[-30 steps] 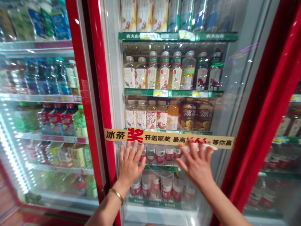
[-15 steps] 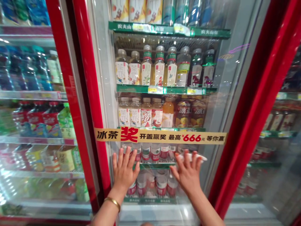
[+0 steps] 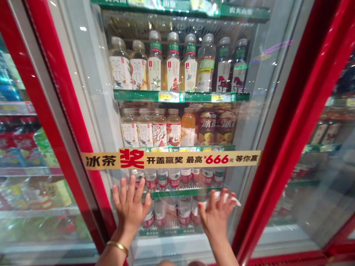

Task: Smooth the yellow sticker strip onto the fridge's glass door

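Bottles with pale labels (image 3: 155,70) stand in a row on a green-edged shelf (image 3: 180,96) at 12 o'clock. One shelf down, more tea bottles (image 3: 151,129) beside two dark-labelled bottles (image 3: 216,127). Small red-labelled bottles (image 3: 177,177) sit lower, toward 6 o'clock. Yellow banner strip (image 3: 172,160) with red "666" crosses mid-frame. Red frame post (image 3: 294,122) at 3 o'clock; neighbouring cooler's blurred stock (image 3: 22,147) at 9 o'clock.

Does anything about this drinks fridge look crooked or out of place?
Nothing is spilled or broken. One oddity: the yellow banner overruns the glass door onto the red frame. A white cloth sits under the right hand.
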Demonstrator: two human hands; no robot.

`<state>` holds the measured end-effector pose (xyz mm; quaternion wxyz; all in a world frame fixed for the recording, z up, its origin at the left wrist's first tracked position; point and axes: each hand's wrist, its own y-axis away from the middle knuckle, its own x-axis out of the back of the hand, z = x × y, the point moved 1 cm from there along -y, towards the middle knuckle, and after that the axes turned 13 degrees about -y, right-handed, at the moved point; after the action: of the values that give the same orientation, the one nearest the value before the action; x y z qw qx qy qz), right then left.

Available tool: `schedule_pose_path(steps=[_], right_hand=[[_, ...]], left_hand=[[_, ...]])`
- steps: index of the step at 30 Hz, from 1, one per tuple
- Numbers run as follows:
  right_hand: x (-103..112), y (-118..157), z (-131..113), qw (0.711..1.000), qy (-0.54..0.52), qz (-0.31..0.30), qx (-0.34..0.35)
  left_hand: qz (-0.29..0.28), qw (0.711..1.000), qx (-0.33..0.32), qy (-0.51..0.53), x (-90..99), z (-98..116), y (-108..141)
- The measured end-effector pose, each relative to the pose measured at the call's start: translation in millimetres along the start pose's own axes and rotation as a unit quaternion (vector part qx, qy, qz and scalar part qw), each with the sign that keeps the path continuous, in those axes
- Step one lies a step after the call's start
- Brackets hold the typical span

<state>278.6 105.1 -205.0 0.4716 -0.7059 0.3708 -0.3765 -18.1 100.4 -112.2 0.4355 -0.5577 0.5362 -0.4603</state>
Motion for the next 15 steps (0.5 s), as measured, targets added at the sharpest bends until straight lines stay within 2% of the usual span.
schedule_pose_path(steps=[2, 3, 5, 7, 9, 10, 12, 13, 15], right_hand=[[9.0, -7.1, 27.9, 0.993, 0.022, 0.058, -0.105], [8.4, -8.1, 28.9, 0.989, 0.028, 0.073, -0.126], [-4.3, 1.2, 4.1, 0.99, 0.03, 0.064, -0.126], [-26.3, 25.2, -41.0, 0.997, 0.018, 0.01, -0.079], [-44.3, 53.8, -78.9, 0.998, -0.006, -0.056, 0.032], [-48.1, 65.3, -86.9, 0.993, -0.013, -0.075, 0.086], [-43.3, 75.1, -74.8, 0.988, -0.013, -0.073, 0.132], [-35.9, 72.1, -56.9, 0.992, -0.008, -0.057, 0.11], [-17.6, 53.3, -12.8, 1.0, 0.003, -0.012, -0.003]], left_hand=[[0.007, 1.0, -0.003, 0.002, -1.5, -0.3, 0.6], [0.01, 1.0, -0.004, 0.003, -2.2, -0.6, 1.0], [0.01, 1.0, -0.005, 0.007, -3.1, -1.5, 1.9], [0.005, 1.0, -0.007, 0.009, -3.2, -2.6, 2.3], [0.001, 1.0, -0.011, 0.008, -2.5, -3.5, 2.3], [0.0, 1.0, -0.013, 0.007, -2.0, -3.8, 2.1], [-0.003, 1.0, -0.016, 0.005, -1.2, -4.0, 1.8], [-0.003, 1.0, -0.016, 0.004, -1.0, -3.8, 1.8], [-0.002, 1.0, -0.013, 0.005, -1.2, -2.9, 2.1]])
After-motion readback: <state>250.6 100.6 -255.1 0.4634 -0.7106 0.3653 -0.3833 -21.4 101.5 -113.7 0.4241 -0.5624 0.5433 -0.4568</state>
